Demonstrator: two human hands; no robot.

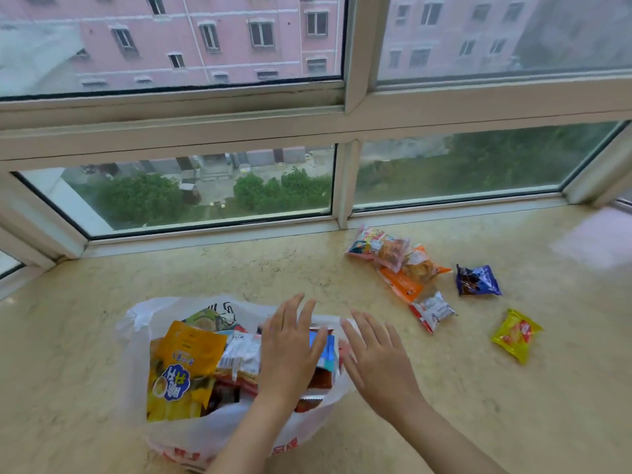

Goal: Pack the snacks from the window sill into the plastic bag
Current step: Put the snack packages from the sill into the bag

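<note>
Your left hand [290, 350] lies flat, fingers straight, over the packets in the plastic bag [136, 336]; right hand [379, 360] open beside it. Loose snacks [424, 268] wait well right on the sill [239, 271]. The overfull, slack bag may spill.

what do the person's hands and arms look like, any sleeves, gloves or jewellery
Both the left hand and the right hand are bare: no gloves, rings, watch or bracelets show. The forearms are bare too, with no sleeve anywhere up to the frame's bottom edge. Fingernails look short and unpainted.
</note>
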